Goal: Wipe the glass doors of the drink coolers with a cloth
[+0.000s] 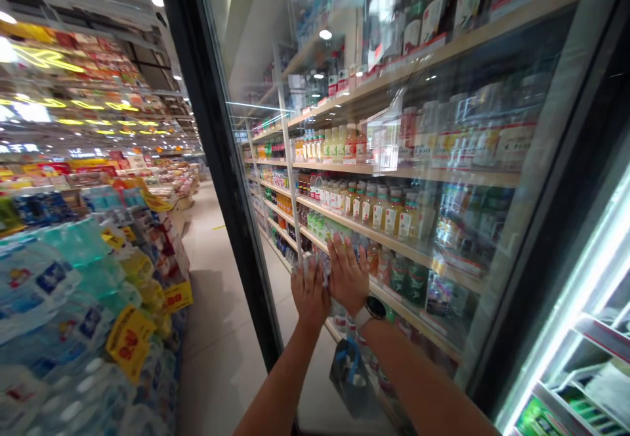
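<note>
Both of my hands rest against the glass door (394,134), side by side, low in the pane. My left hand (311,291) lies over a crumpled pale cloth or tissue (315,266), pressing it to the glass with bent fingers. Next to it, my right hand (348,275) is flat with its fingers stretched out, and a watch (375,306) is on that wrist. Through the glass, or reflected in it, shelves of bottled drinks (378,211) show. What lies beneath my right palm is hidden.
A black door frame (216,160) slants down beside the pane. Stacked water packs (59,278) with yellow price signs (130,343) stand at the left, beside a pale floor aisle (211,285). A lit cooler shelf (600,341) is at the lower right.
</note>
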Motion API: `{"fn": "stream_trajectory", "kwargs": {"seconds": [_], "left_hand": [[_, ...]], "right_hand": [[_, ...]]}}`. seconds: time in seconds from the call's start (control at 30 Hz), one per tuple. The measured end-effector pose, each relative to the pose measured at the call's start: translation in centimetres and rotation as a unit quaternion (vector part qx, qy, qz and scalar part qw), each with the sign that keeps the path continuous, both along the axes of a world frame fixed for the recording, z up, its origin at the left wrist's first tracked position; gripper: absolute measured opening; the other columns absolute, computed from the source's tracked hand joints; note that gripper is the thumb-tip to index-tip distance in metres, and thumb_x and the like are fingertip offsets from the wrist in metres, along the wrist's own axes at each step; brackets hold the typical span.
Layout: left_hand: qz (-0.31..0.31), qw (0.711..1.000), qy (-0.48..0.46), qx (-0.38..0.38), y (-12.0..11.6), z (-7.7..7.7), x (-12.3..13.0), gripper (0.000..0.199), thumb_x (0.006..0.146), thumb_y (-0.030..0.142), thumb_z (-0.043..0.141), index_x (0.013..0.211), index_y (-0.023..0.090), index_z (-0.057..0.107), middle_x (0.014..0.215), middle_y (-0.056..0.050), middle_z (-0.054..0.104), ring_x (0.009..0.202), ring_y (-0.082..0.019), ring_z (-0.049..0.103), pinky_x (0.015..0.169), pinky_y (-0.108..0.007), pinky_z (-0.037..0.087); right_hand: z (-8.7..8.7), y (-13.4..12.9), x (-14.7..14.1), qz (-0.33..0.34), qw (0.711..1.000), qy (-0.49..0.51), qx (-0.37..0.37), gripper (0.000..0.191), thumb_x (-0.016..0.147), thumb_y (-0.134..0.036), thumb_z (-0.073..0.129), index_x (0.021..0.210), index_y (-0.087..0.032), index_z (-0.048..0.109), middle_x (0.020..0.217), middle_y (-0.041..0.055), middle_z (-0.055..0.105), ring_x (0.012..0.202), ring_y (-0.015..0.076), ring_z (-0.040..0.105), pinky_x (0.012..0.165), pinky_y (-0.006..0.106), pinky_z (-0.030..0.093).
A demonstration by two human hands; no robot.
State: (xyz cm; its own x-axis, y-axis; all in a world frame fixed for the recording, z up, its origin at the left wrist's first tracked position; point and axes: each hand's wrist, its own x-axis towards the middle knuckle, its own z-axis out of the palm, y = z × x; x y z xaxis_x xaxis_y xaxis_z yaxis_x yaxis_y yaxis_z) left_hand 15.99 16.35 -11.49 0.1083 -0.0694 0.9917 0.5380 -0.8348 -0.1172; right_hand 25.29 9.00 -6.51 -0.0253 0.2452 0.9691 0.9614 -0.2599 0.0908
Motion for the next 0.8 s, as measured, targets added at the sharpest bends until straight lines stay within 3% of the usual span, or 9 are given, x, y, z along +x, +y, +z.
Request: {"fn": "stream_trajectory", "kwargs": {"seconds": [0.07, 0.1, 0.17, 0.23, 0.4, 0.5, 0.63, 0.73, 0.8], "left_hand": [[-0.006, 0.999, 0.025, 0.018, -0.6, -3.3, -0.3, 0.046, 0.096, 0.022, 0.041, 0.141, 0.016, 0.047, 0.143, -0.014, 0.053, 0.147, -0.025, 0.025, 0.119, -0.048, 0.028], [-0.008, 0.999, 0.032, 0.024, -0.8, -4.2, -0.4, 0.044, 0.095, 0.021, 0.041, 0.138, 0.015, 0.049, 0.141, -0.014, 0.055, 0.147, -0.025, 0.026, 0.119, -0.048, 0.028], [-0.012, 0.998, 0.045, 0.033, -0.7, -4.1, -0.5, 0.043, 0.096, 0.020, 0.039, 0.137, 0.014, 0.051, 0.135, -0.015, 0.060, 0.146, -0.024, 0.027, 0.119, -0.047, 0.027], [-0.016, 0.998, 0.051, 0.045, -0.2, -1.8, -0.5, 0.045, 0.096, 0.019, 0.038, 0.138, 0.012, 0.050, 0.129, -0.014, 0.064, 0.147, -0.023, 0.026, 0.120, -0.044, 0.024], [-0.021, 0.999, 0.024, 0.035, 0.9, 7.7, 0.3, 0.052, 0.094, 0.019, 0.041, 0.146, 0.015, 0.041, 0.139, -0.013, 0.056, 0.148, -0.021, 0.023, 0.123, -0.043, 0.017], [-0.027, 1.000, -0.008, 0.001, 1.3, 11.1, 0.8, 0.054, 0.094, 0.022, 0.039, 0.148, 0.016, 0.037, 0.148, -0.012, 0.047, 0.149, -0.023, 0.021, 0.123, -0.047, 0.014], [-0.033, 0.999, -0.013, 0.034, 1.5, 11.6, 0.7, 0.054, 0.095, 0.026, 0.038, 0.148, 0.018, 0.038, 0.146, -0.010, 0.050, 0.148, -0.023, 0.024, 0.123, -0.046, 0.015], [-0.030, 0.999, -0.018, 0.024, 1.7, 10.5, 0.9, 0.053, 0.096, 0.027, 0.039, 0.148, 0.019, 0.038, 0.145, -0.010, 0.051, 0.147, -0.024, 0.025, 0.122, -0.046, 0.020], [-0.028, 0.999, -0.005, 0.016, 1.5, 8.9, 1.4, 0.051, 0.097, 0.030, 0.038, 0.147, 0.020, 0.040, 0.144, -0.009, 0.053, 0.146, -0.024, 0.029, 0.120, -0.045, 0.023]], "right_hand": [[0.0, -0.2, 0.0, -0.001, 1.000, -0.003, -0.001, 0.064, 0.096, -0.021, 0.040, 0.156, -0.015, 0.018, 0.144, 0.0109, 0.054, 0.139, 0.0233, 0.040, 0.120, 0.043, 0.013], [0.0, -0.2, 0.0, -0.002, 1.000, -0.004, -0.004, 0.064, 0.096, -0.021, 0.040, 0.156, -0.015, 0.019, 0.144, 0.0106, 0.054, 0.139, 0.0233, 0.040, 0.120, 0.044, 0.012], [0.1, -0.3, 0.0, -0.005, 1.000, -0.001, -0.006, 0.062, 0.096, -0.022, 0.040, 0.155, -0.015, 0.024, 0.144, 0.0099, 0.054, 0.139, 0.0230, 0.040, 0.121, 0.043, 0.011], [0.1, -0.3, 0.0, -0.006, 1.000, 0.004, -0.006, 0.059, 0.095, -0.021, 0.040, 0.153, -0.016, 0.029, 0.144, 0.0091, 0.054, 0.139, 0.0218, 0.040, 0.120, 0.042, 0.012], [0.8, -1.0, 0.0, 0.014, 0.999, -0.005, -0.032, 0.059, 0.093, -0.018, 0.040, 0.151, -0.016, 0.034, 0.147, 0.0091, 0.051, 0.140, 0.0208, 0.039, 0.118, 0.039, 0.020], [1.6, -3.2, 1.1, 0.030, 0.995, -0.024, -0.092, 0.060, 0.091, -0.014, 0.040, 0.150, -0.015, 0.037, 0.151, 0.0087, 0.047, 0.141, 0.0199, 0.037, 0.117, 0.037, 0.024], [1.9, -6.2, 4.7, -0.024, 0.998, 0.001, -0.066, 0.058, 0.092, -0.015, 0.038, 0.151, -0.016, 0.036, 0.151, 0.0110, 0.046, 0.143, 0.0229, 0.034, 0.118, 0.044, 0.022], [1.2, -6.7, 7.1, -0.072, 0.997, 0.011, -0.032, 0.058, 0.094, -0.019, 0.039, 0.151, -0.015, 0.034, 0.149, 0.0134, 0.047, 0.143, 0.0247, 0.035, 0.119, 0.046, 0.020], [0.8, -6.4, 7.9, -0.080, 0.996, 0.007, -0.033, 0.058, 0.094, -0.021, 0.040, 0.151, -0.014, 0.034, 0.150, 0.0140, 0.047, 0.143, 0.0244, 0.035, 0.119, 0.045, 0.019]]}}
